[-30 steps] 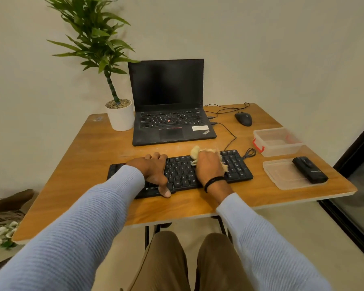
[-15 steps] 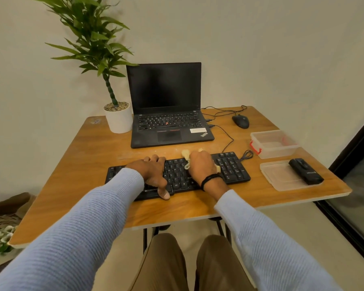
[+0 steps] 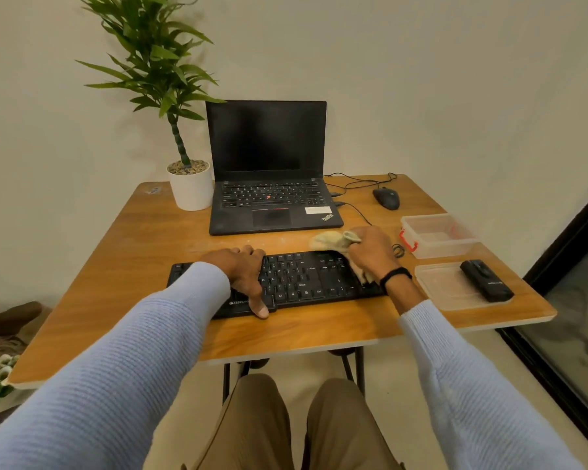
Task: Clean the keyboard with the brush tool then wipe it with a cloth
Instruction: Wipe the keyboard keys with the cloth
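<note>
The right hand grips the bunched cloth on the right end of the keyboard — the left hand clasps its left half, thumb at the near edge

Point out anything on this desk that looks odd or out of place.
Nothing is spilled or broken. Pale specks dust the table between laptop and keyboard, and the brush tool lies on the container's loose lid.

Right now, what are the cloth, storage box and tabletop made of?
Cloth: soft beige fabric, matte; it crumples in the right hand. Storage box: clear plastic, see-through walls, red latch. Tabletop: glossy wood grain, probably laminate or veneer; pale edge.
</note>
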